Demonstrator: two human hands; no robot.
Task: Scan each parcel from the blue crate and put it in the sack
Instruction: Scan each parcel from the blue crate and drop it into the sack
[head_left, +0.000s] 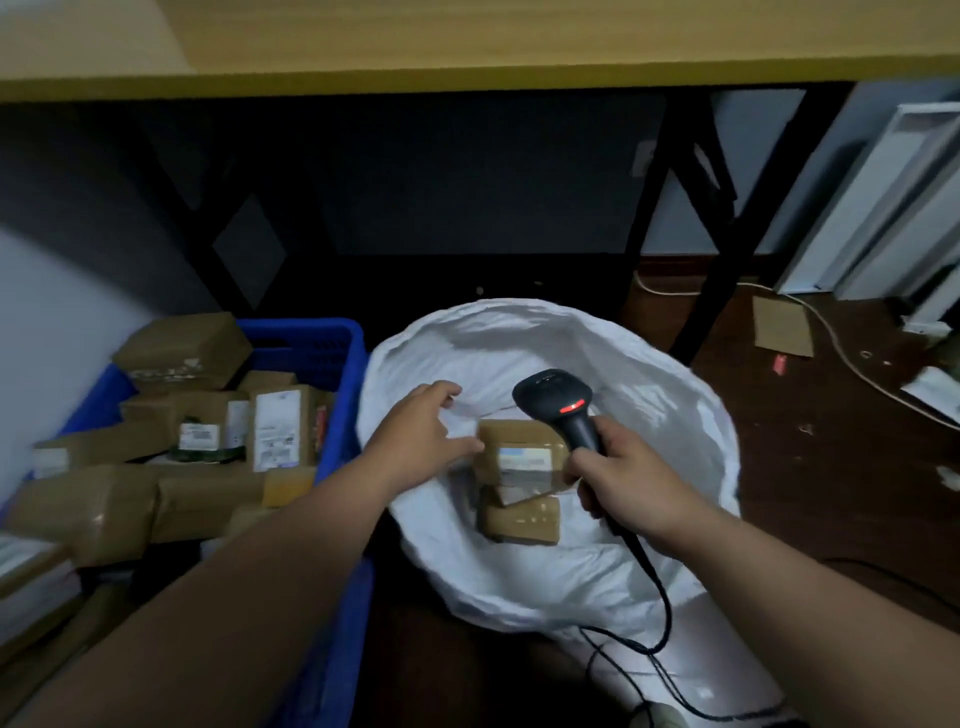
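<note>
A blue crate (347, 374) on the left holds several brown parcels (280, 428) with white labels. To its right a white sack (649, 405) stands open. Inside it lie brown parcels; the top parcel (519, 452) shows a white label. My left hand (423, 428) hovers over the sack with relaxed fingers, fingertips just beside that parcel's left edge, holding nothing. My right hand (621, 475) grips the handle of a black barcode scanner (558, 402), whose red light glows above the sack. Its cable (662, 597) runs down over the sack's near rim.
A yellow-edged wooden table (467, 47) with black legs (722, 249) spans above. More brown parcels (88, 512) lie piled at the near left. On the dark floor at right lie a cardboard scrap (782, 327), a pale cord (841, 353) and white panels (878, 208).
</note>
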